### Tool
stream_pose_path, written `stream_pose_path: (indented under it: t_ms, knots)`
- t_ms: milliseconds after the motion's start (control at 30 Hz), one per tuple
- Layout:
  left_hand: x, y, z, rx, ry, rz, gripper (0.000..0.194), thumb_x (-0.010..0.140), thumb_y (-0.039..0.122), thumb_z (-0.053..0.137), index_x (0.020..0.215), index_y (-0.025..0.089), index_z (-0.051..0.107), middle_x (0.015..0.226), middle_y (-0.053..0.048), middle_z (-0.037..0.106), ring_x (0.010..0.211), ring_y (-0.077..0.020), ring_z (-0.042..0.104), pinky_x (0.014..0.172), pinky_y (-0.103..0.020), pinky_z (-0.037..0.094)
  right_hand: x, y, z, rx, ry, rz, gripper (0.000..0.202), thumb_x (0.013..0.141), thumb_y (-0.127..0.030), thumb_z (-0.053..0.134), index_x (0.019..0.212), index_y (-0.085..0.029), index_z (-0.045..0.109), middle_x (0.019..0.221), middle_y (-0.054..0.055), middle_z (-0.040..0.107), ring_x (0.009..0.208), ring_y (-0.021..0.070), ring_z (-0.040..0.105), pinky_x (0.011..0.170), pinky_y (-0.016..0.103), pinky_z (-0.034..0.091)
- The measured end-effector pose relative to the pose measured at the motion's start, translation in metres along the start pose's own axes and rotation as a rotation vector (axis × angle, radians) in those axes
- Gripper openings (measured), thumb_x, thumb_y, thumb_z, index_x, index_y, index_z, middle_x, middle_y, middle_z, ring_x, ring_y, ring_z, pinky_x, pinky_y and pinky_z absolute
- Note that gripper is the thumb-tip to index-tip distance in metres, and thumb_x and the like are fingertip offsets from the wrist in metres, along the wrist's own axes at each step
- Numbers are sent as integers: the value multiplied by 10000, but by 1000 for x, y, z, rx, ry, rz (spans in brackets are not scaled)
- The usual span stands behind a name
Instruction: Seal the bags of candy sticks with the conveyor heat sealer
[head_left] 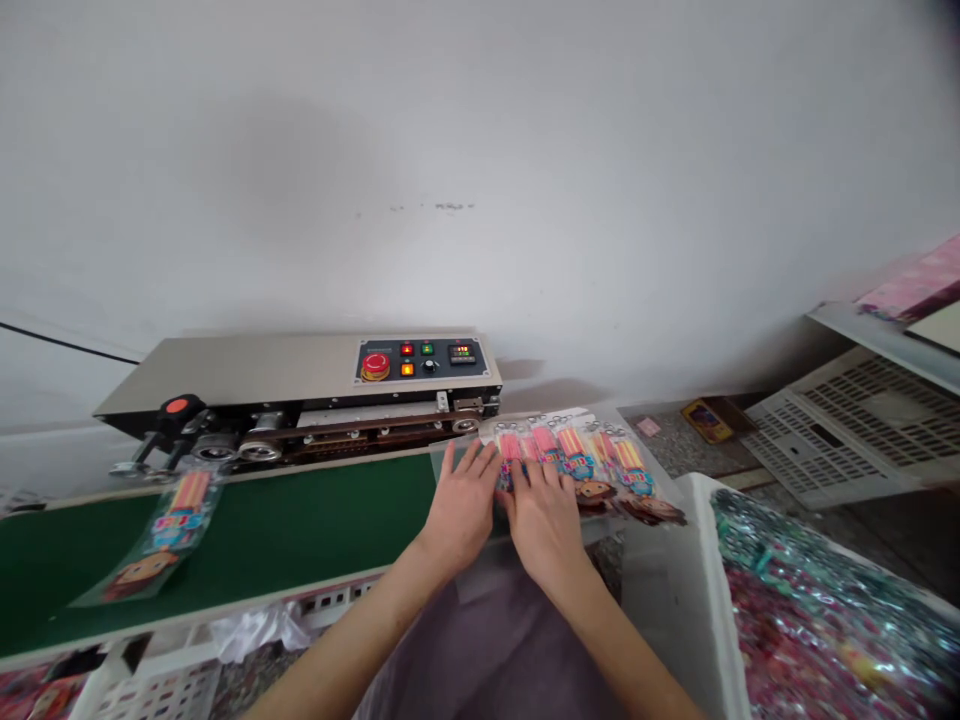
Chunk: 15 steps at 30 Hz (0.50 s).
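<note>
My left hand lies palm down at the right end of the green belt, its fingers stretched over a clear plastic bag whose edge shows around it. Close beside it, my right hand rests with fingers spread on the left part of a row of clear packets. These overlap on a flat surface right of the belt and contain pink and yellow striped sticks, colourful lettering and a printed cartoon head. What lies under my palms is hidden. Another such packet sits alone on the left part of the green belt.
Behind the belt stands a sealing machine with a red stop button and a lit display. A white foam box with shiny packets is at the lower right. Crates lie further right; a white basket is below the belt.
</note>
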<state>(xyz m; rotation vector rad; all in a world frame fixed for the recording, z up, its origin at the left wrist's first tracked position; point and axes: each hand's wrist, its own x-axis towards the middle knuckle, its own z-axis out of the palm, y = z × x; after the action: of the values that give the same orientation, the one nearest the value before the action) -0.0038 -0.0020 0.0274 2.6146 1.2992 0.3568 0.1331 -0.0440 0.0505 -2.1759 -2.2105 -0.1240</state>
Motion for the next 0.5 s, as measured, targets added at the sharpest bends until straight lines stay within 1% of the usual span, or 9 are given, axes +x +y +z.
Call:
stream_pose_path:
  t_ms: [67,167,200,267,333,400,433,500]
  knots:
    - [0,5,4,-7,15,22,491,989,129,349,1467,154,462,1559,-99,450,1471,-276,357,1219,-580,227,3,8,-1,21,4,-16,322,1002,-290,489,1238,-154,662,1192,140,688,1070,291,583,883,416,420]
    - [0,13,14,0,42,64,489,1044,282,333,1520,181,384,1601,-112,375,1492,-298,312,1192,-612,259,4,29,0,40,35,-27,328,1016,-247,442,1253,-174,657,1187,110,699,1076,277,580,900,405,425]
    - [0,15,17,4,48,70,505,1049,319,330,1532,177,360,1613,-120,347,1497,-303,298,1188,-623,259,4,35,1,43,49,-38,334,1015,-246,446,1275,-182,647,1223,103,692,1106,280,572,915,410,424]
    - [0,17,22,11,52,53,526,1051,331,321,1543,146,331,1624,-140,315,1500,-303,290,1188,-625,257,2,42,5,56,69,-93,348,1012,-255,461,1315,-200,624,1324,85,658,1197,292,537,980,442,403]
    - [-3,16,24,18,51,20,522,1045,286,311,1537,112,334,1618,-155,322,1496,-297,302,1192,-615,259,1,40,11,66,80,-143,358,1011,-266,468,1332,-202,614,1387,72,626,1275,311,495,1073,503,336]
    - [-6,13,24,24,49,2,504,1032,232,312,1517,111,372,1607,-153,348,1490,-293,315,1193,-615,259,-1,33,16,65,93,-144,360,1010,-276,470,1326,-186,619,1392,82,623,1303,333,475,1129,560,255]
    - [-7,11,23,25,47,5,496,1024,211,318,1505,115,396,1599,-149,366,1489,-293,318,1194,-619,255,-1,28,17,65,99,-132,360,1009,-283,475,1320,-177,623,1384,91,628,1301,341,476,1137,575,235]
    - [-10,7,19,24,46,11,486,1006,175,337,1477,129,444,1586,-141,395,1490,-292,317,1199,-625,243,0,19,17,71,109,-104,357,1003,-294,488,1300,-162,635,1360,111,640,1293,344,479,1138,570,238]
